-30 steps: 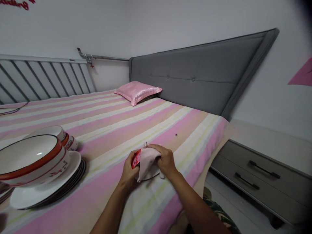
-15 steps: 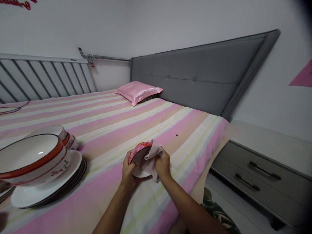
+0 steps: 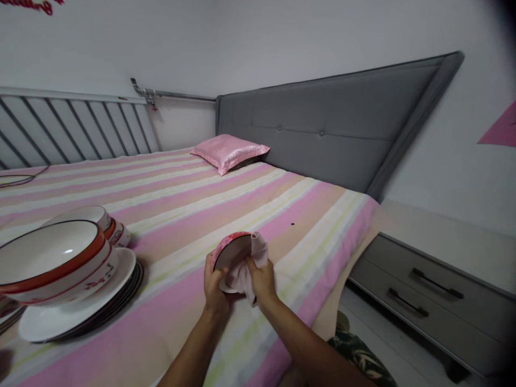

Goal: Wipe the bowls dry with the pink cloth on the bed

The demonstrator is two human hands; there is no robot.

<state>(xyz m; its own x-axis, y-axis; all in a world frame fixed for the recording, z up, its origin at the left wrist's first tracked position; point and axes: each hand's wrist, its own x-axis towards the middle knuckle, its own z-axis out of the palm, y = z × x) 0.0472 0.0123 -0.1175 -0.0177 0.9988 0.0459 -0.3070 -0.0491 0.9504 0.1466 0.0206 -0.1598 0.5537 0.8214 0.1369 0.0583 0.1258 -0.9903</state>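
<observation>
A small bowl (image 3: 234, 251), white inside with a red patterned outside, is tilted on its side above the striped bed. My left hand (image 3: 215, 287) grips its left rim, thumb on the inner side. Bunched in my right hand (image 3: 263, 279) is a pale pink cloth (image 3: 241, 277), pressed against the inside and right rim of the bowl. Part of the cloth sticks up past the rim and part hangs below it. The cloth hides the bowl's right side.
On the left, a large red-rimmed bowl (image 3: 52, 263) sits on stacked plates (image 3: 76, 317), with smaller bowls (image 3: 119, 234) behind. A pink pillow (image 3: 228, 150) lies by the grey headboard (image 3: 306, 118). A drawer cabinet (image 3: 435, 285) stands right of the striped bed (image 3: 169, 328).
My right hand has moved slightly left with the cloth, which now reaches further into the bowl. My left hand still holds the bowl in nearly the same place.
</observation>
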